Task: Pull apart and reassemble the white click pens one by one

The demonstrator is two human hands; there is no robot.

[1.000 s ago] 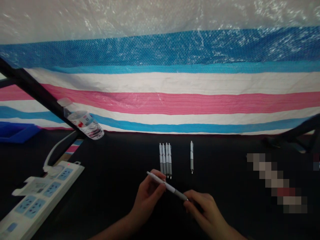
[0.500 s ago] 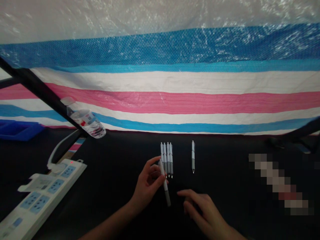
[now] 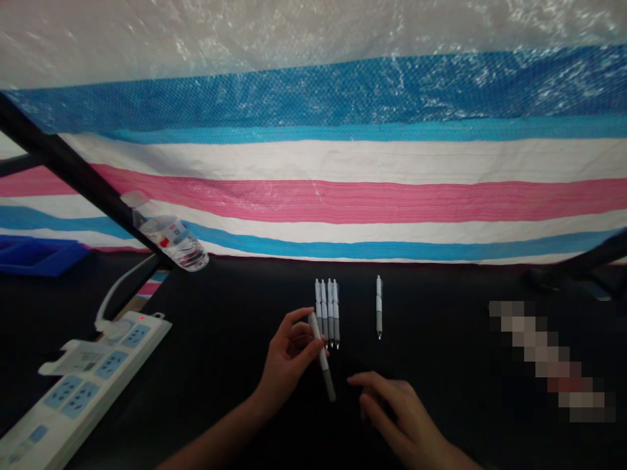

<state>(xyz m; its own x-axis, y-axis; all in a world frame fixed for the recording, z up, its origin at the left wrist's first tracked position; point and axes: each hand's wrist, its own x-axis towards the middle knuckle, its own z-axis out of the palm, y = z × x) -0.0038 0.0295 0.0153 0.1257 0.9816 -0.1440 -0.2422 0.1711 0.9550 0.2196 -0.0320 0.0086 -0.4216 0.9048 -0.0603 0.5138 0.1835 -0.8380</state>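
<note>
My left hand (image 3: 289, 356) pinches a white pen with a grey grip (image 3: 321, 352) between thumb and fingers. The pen tilts, its grey end pointing down toward me, and no silver tip shows there. Just behind it, several matching pens (image 3: 333, 307) lie side by side on the black table, partly covered by the fingers. Another such pen (image 3: 379, 307) lies apart to the right. To the right of the held pen, my right hand (image 3: 399, 408) hovers low with its index finger stretched out and the thumb apart. Its other fingers are curled and partly hidden.
On the left lies a white power strip (image 3: 93, 385) with a plug and cable. A clear water bottle (image 3: 174, 238) leans by a black bar (image 3: 83, 176). Further left sits a blue tray (image 3: 44, 258). Behind the table (image 3: 441, 365) hangs a striped plastic sheet (image 3: 372, 199).
The held pen has turned slightly in my left hand. My right hand has stayed in place.
</note>
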